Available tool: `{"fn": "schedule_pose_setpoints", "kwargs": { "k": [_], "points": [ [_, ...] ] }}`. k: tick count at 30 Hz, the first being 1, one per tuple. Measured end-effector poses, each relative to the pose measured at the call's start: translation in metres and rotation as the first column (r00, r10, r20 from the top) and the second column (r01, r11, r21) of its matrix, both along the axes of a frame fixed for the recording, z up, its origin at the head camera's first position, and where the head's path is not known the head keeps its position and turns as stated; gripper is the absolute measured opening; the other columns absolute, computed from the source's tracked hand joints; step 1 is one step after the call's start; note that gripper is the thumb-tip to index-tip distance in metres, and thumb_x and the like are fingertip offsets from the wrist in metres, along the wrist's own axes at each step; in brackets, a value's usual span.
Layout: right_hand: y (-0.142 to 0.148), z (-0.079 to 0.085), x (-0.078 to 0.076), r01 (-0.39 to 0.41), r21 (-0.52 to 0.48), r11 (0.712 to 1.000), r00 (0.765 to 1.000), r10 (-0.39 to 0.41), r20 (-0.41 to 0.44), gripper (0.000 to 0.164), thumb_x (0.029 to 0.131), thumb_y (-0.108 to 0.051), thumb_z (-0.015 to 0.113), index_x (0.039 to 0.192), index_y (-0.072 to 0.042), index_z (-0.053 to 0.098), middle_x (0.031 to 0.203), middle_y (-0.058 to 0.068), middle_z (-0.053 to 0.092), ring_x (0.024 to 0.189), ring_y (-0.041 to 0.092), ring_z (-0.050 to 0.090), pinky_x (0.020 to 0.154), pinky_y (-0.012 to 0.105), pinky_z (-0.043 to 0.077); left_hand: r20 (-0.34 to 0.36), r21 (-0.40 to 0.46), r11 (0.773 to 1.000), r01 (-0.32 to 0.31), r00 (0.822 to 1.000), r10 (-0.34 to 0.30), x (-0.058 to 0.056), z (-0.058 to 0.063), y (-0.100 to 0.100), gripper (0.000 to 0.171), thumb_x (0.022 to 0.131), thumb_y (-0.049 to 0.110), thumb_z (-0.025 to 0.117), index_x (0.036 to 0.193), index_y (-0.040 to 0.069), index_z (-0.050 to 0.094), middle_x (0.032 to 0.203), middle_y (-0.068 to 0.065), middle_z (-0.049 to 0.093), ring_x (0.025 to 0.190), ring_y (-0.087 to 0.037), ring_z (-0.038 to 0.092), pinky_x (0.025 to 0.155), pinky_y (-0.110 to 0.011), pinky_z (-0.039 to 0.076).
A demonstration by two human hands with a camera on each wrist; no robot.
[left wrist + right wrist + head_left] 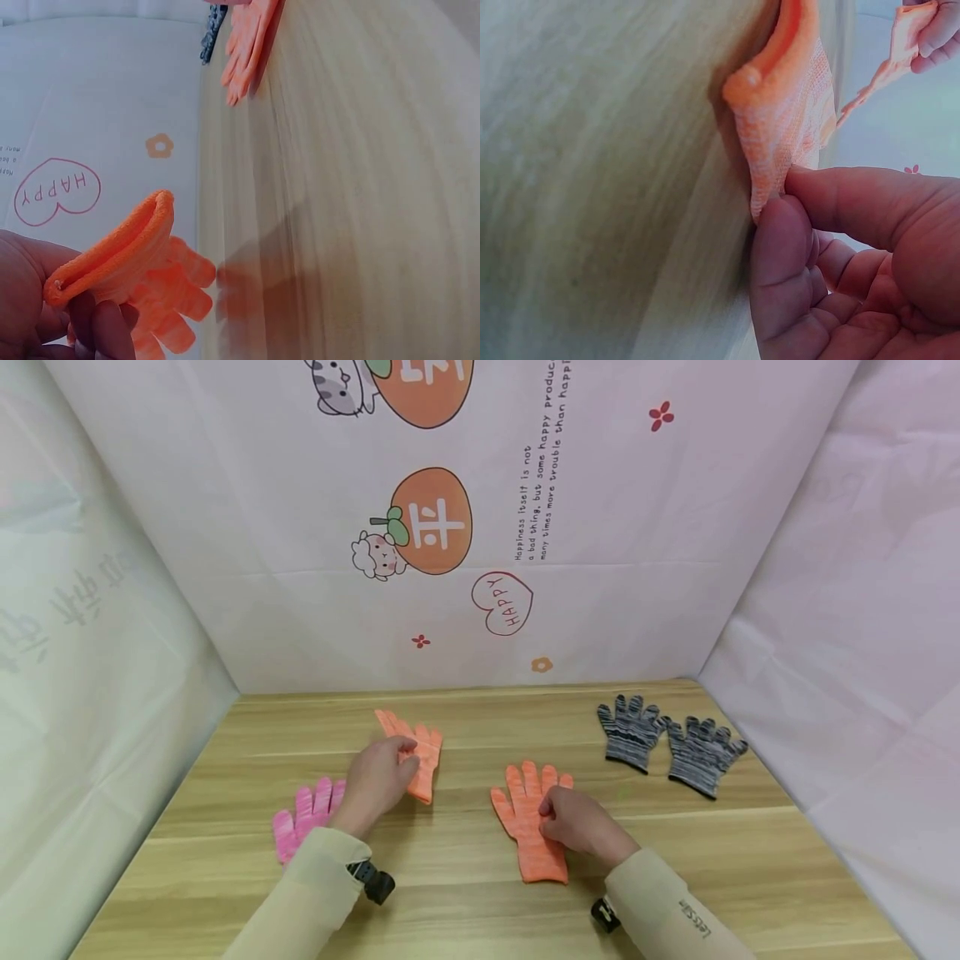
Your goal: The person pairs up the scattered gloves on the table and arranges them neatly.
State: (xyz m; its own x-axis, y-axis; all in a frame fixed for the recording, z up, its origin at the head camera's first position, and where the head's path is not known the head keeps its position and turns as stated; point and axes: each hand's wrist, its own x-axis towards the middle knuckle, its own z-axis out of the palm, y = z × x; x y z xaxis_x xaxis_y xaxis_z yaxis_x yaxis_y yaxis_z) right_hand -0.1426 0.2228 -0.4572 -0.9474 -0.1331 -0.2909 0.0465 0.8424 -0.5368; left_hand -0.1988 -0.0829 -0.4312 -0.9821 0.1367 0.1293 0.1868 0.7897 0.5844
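My left hand [378,777] pinches an orange knit glove [425,762] near its cuff. In the left wrist view this glove [124,259] is raised, its cuff opening toward the camera and its fingers pointing away, with a shadow on the wood. A second orange glove [531,827] lies flat, fingers pointing to the far side. At its right edge is my right hand [583,825]; in the right wrist view, thumb and index finger pinch the side of that glove [780,127] below the cuff. A pink glove [306,814] lies beside my left forearm, partly hidden by it.
Two grey knit gloves [632,732] with dark cuffs lie side by side at the back right of the wooden table [465,910]. A white printed sheet [600,527] stands behind the table, with white sheets on both sides. Each wrist wears a small black camera [378,887].
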Motion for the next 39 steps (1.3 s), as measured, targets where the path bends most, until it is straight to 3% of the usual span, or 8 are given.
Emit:
{"fn": "schedule_pose_setpoints", "kwargs": {
  "k": [7,17,26,34,39],
  "points": [
    [0.000,0.000,-0.001,-0.002,0.006,1.000,1.000,0.002,0.005,0.016,0.093,-0.005,0.068,0.107,-0.006,0.062,0.090,0.005,0.059,0.074,0.021,0.052,0.066,0.033,0.043,-0.005,0.034,0.999,0.002,1.000,-0.002,0.014,-0.003,0.002,0.035,0.099,0.022,0.066,0.130,0.006,0.071,0.121,-0.012,0.074,0.102,-0.026,0.067,0.088,-0.047,0.055],
    [0.001,0.001,-0.002,-0.021,0.003,1.000,1.000,0.021,-0.011,0.015,0.093,-0.005,0.069,0.106,-0.005,0.062,0.087,0.005,0.058,0.072,0.020,0.052,0.066,0.032,0.043,0.024,0.091,0.996,0.026,0.999,-0.028,0.030,-0.004,0.004,0.034,0.099,0.026,0.068,0.129,0.011,0.072,0.119,-0.009,0.073,0.084,-0.018,0.061,0.074,-0.038,0.053],
    [0.001,0.001,-0.001,-0.021,0.000,1.000,1.000,0.021,-0.008,0.014,0.092,-0.004,0.068,0.105,-0.006,0.062,0.086,0.005,0.058,0.070,0.020,0.052,0.064,0.031,0.042,0.077,0.163,0.985,0.053,0.995,-0.066,0.043,-0.009,0.006,0.034,0.099,0.026,0.069,0.129,0.010,0.071,0.125,-0.009,0.072,0.104,-0.022,0.067,0.084,-0.043,0.057],
    [0.001,0.000,-0.001,-0.014,0.001,1.000,1.000,0.014,-0.009,0.014,0.093,-0.005,0.069,0.105,-0.006,0.062,0.086,0.005,0.058,0.071,0.020,0.052,0.064,0.031,0.042,0.118,0.187,0.981,0.053,0.990,-0.076,0.055,-0.015,0.007,0.033,0.099,0.026,0.070,0.128,0.010,0.072,0.124,-0.005,0.073,0.096,-0.015,0.066,0.078,-0.037,0.056],
    [0.001,0.000,-0.001,-0.009,-0.006,1.000,1.000,0.009,-0.006,0.014,0.093,-0.005,0.068,0.105,-0.006,0.062,0.087,0.005,0.058,0.072,0.020,0.052,0.064,0.031,0.042,0.121,0.190,0.979,0.074,0.988,-0.098,0.061,-0.019,0.006,0.034,0.097,0.025,0.071,0.126,0.008,0.072,0.113,-0.006,0.075,0.081,-0.012,0.061,0.069,-0.032,0.052]
  ]
}}
